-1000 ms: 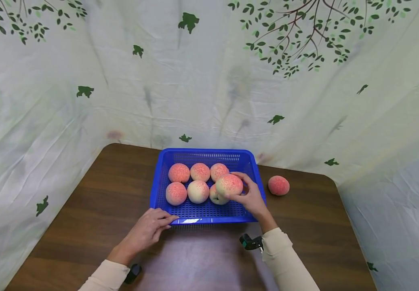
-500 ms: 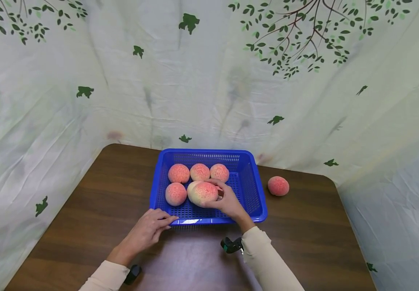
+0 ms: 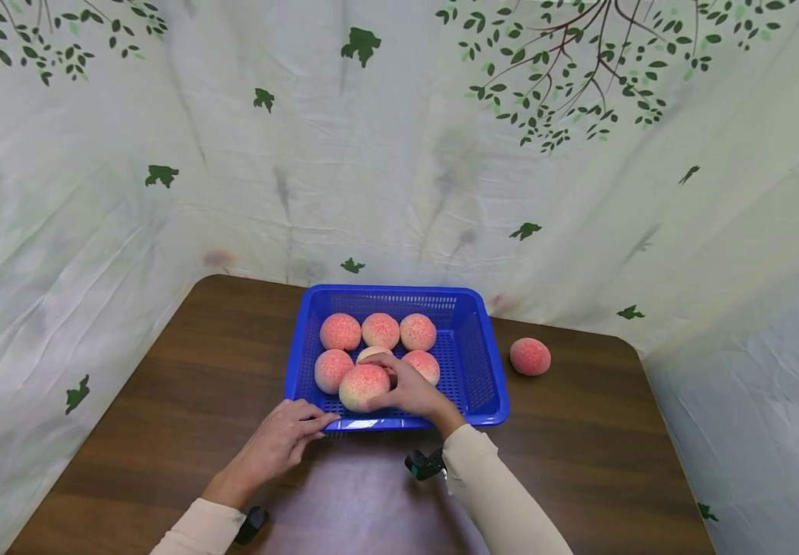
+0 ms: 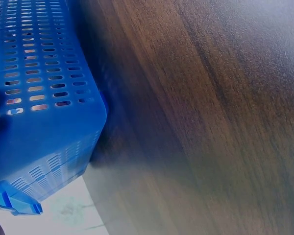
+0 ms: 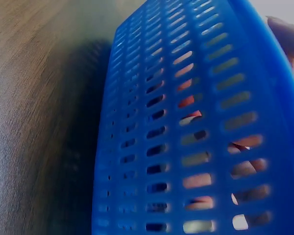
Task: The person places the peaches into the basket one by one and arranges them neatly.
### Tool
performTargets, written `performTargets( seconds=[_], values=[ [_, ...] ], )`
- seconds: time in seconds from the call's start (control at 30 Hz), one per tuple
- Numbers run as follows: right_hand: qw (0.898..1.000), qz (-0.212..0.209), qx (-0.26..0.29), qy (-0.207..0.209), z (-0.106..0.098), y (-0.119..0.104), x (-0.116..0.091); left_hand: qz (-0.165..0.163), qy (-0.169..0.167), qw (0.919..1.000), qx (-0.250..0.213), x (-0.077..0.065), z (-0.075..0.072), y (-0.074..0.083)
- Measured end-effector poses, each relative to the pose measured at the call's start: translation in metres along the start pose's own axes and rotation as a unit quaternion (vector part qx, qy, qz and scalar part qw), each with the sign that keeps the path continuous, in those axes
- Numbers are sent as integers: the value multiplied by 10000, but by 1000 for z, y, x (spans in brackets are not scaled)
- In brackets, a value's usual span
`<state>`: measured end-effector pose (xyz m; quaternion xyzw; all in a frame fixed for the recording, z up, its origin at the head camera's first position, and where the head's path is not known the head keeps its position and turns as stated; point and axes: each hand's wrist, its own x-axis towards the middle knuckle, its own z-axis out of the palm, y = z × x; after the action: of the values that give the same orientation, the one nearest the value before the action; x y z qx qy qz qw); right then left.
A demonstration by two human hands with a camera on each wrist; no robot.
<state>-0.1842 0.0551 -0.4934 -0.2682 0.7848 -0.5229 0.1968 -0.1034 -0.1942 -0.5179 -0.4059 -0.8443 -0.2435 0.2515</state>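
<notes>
My right hand (image 3: 406,388) grips a peach (image 3: 363,388) with a pale yellow and pink skin, held over the front of the blue plastic basket (image 3: 482,378). Behind the fingers, a pale peach (image 3: 374,354) is partly hidden. A pinker peach (image 3: 423,365) lies just beyond the same hand, and another peach (image 3: 333,371) sits at the left. Three more form the back row, with one peach (image 3: 380,330) in its middle. At the basket's front left corner, my left hand (image 3: 284,435) holds the rim between fingers and thumb. Through the slots in the right wrist view, peach colours and fingers show.
Outside the basket, to its right, a red peach (image 3: 530,357) lies on the brown wooden table (image 3: 600,432). A pale cloth (image 3: 406,154) with printed leaves hangs behind the table and along its sides. Each wrist carries a small black device (image 3: 424,464).
My right hand has moved left and toward me, carrying the peach. The front row's right peach is uncovered again and shows a pinker side. My left hand stays at the rim.
</notes>
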Motion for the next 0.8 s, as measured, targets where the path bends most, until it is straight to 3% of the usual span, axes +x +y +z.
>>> performTargets(
  seconds=[0.23,0.6,0.8],
  values=[
    [9979,398,-96,-493,7,-2,8,-117,-114,9998,-65,-2,0,0],
    [9916,436,-1031,-653,10,-2,12,-198,-243,9995,-16,-2,-2,1],
    [9921,395,-991,-665,13,-1,14,-228,-281,9993,8,-1,-2,1]
  ],
)
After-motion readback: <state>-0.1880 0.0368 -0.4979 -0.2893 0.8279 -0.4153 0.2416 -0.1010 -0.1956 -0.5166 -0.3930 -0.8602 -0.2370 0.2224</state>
